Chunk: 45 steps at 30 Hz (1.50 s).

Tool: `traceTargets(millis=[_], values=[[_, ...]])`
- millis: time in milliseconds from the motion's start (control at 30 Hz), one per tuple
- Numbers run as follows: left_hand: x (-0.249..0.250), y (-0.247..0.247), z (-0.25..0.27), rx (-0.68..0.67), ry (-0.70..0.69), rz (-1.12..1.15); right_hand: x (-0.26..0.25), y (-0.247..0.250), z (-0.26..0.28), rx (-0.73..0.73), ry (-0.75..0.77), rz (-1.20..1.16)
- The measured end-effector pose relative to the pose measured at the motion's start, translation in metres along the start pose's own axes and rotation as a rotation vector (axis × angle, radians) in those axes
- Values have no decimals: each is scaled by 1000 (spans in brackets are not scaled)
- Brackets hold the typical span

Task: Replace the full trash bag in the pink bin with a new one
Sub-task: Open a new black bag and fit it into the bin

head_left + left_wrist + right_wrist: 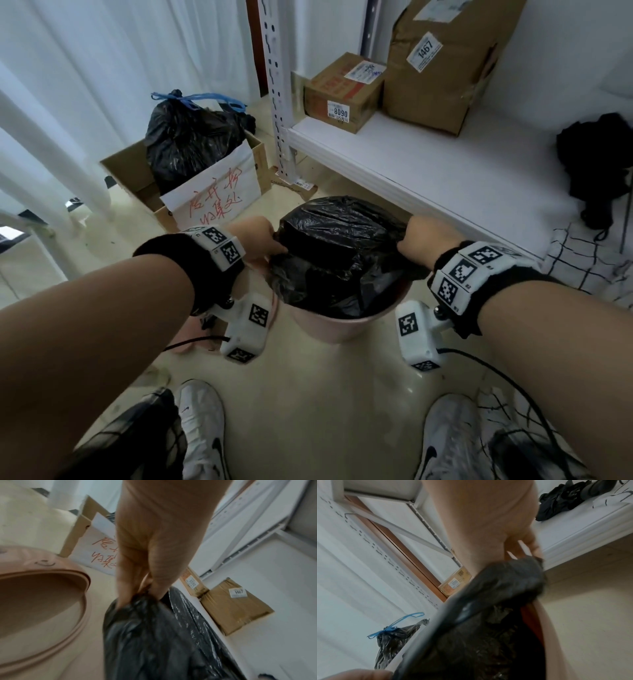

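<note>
The pink bin [337, 325] stands on the floor in front of my feet. A black trash bag [342, 253] bulges up out of its mouth. My left hand [274, 241] pinches the bag's left edge, and my right hand [407, 240] grips its right edge. The left wrist view shows my left hand [145, 588] bunching the bag [154, 635] between thumb and fingers. In the right wrist view my right hand [522, 551] holds gathered black plastic [496, 588] over the bin's wall [551, 635]. The bag's inside is hidden.
A tied black bag [191, 137] with a blue drawstring sits in an open cardboard box [133, 171] at the back left. A pink ring-shaped lid [42, 588] lies left of the bin. A white shelf [428, 164] with two cartons [342, 92] and dark cloth [599, 161] overhangs on the right.
</note>
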State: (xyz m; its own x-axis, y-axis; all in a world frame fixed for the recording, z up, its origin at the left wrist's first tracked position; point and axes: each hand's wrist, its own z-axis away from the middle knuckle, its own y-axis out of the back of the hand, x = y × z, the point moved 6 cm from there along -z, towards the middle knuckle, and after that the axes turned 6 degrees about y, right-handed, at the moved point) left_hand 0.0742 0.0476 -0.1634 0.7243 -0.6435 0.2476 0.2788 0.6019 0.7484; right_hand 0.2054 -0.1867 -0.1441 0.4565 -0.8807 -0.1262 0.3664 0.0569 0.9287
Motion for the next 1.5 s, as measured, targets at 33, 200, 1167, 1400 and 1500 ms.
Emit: traceTargets(millis=[33, 200, 1167, 1400, 1500], values=[[-4, -7, 2, -83, 57, 82, 2, -5, 4, -53, -38, 21], [7, -1, -6, -34, 53, 158, 0, -6, -2, -1, -76, -109], [54, -14, 65, 224, -703, -580, -3, -17, 21, -89, 55, -176], [64, -28, 83, 402, -790, -1019, -27, 12, 34, 206, 182, 184], [71, -27, 100, 620, -1013, -989, -48, 25, 40, 382, 484, 42]])
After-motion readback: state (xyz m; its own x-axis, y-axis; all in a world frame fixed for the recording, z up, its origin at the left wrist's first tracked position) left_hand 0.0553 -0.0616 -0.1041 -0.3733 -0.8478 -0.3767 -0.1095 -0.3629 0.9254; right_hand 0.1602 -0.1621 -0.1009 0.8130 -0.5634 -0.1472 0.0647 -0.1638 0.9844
